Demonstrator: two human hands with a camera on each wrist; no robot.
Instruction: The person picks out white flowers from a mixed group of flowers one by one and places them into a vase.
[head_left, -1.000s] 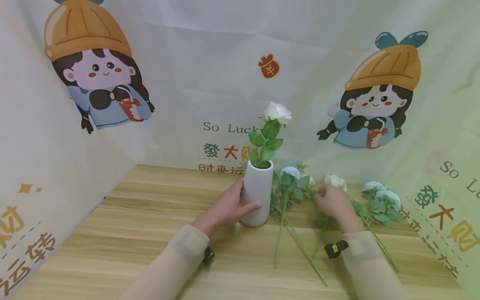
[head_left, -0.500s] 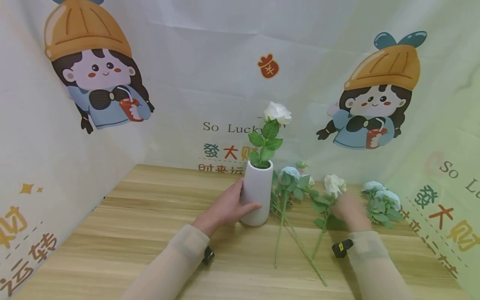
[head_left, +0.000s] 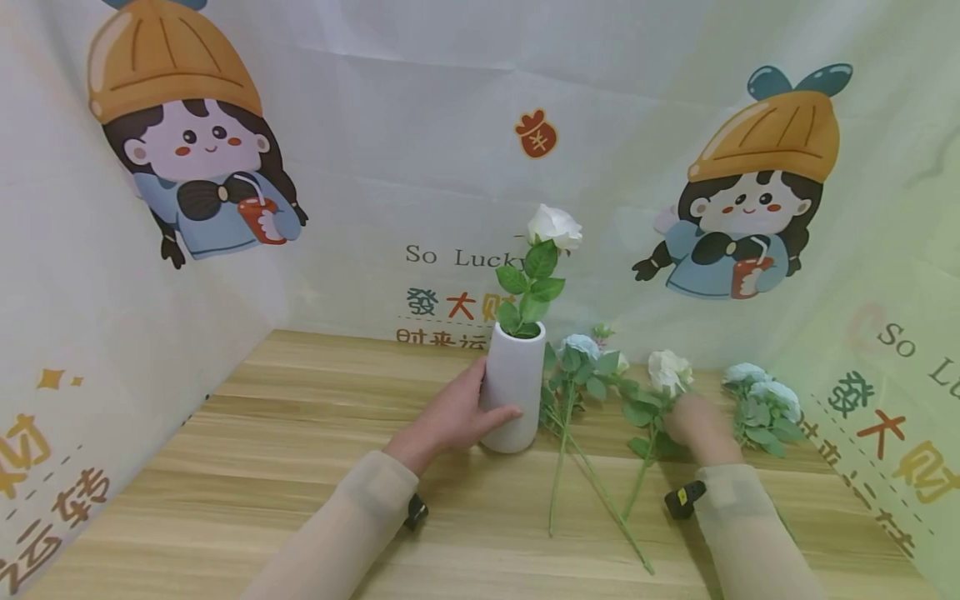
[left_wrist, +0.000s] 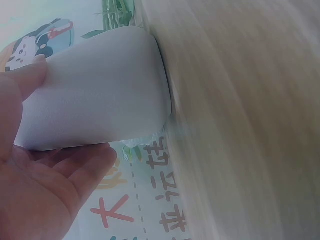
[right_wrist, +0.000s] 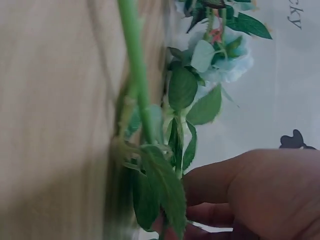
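Note:
A tall white vase stands upright on the table, and a white rose with green leaves rises from its mouth. My left hand holds the vase from the left; in the left wrist view, its thumb and fingers lie on opposite sides of the vase. My right hand is blurred, just right of the leafy stem of a lying white rose. In the right wrist view, the fingers are right at the leaves, which partly hide them; I cannot tell whether they grip the stem.
Light-blue flowers with long crossing stems lie right of the vase. Another pale-blue bunch lies beyond my right hand. A printed cloth backdrop rises behind the wooden table.
My right hand has shifted slightly right, from over the white rose's leaves to the right of its stem, uncovering the leaves. My left hand and the vase have stayed put.

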